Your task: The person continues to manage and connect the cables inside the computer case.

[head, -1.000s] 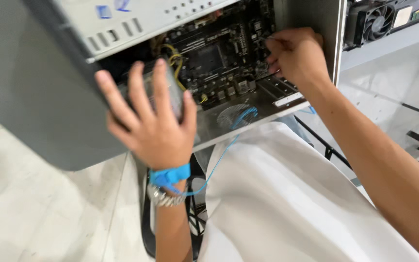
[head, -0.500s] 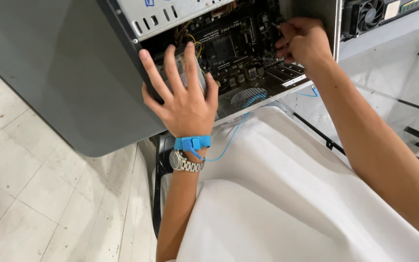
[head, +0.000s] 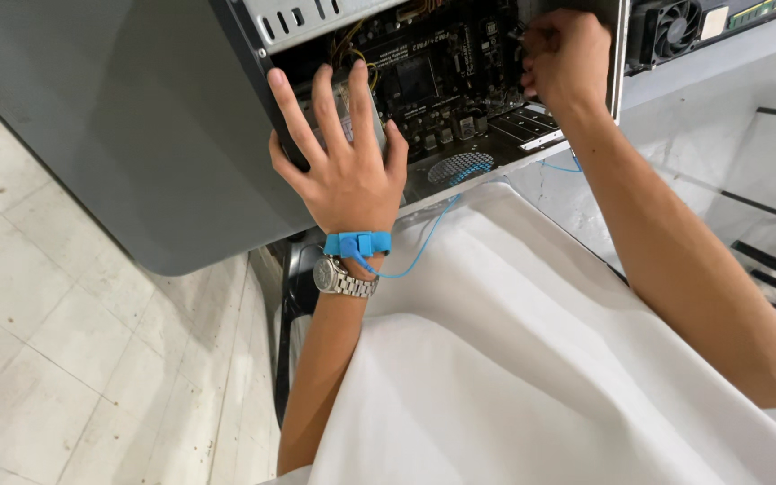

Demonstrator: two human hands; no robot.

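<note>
So on the far left I've got the grey side panel of the computer case (head: 110,135) filling most of the view, with pale floor tiles (head: 38,359) below it. My left hand (head: 348,171) is spread wide open, fingers splayed, palm pressed flat against the open edge of the case, not gripping anything. There's a blue wrist strap (head: 357,243) on it with a thin blue cord, and a metal watch (head: 343,278) just below. Middle: the dark motherboard (head: 446,81) sits inside the case. On the right, my right hand (head: 566,58) is curled up tight at the board's right edge; can't tell if it's pinching anything. A fan (head: 678,29) sits top right.
</note>
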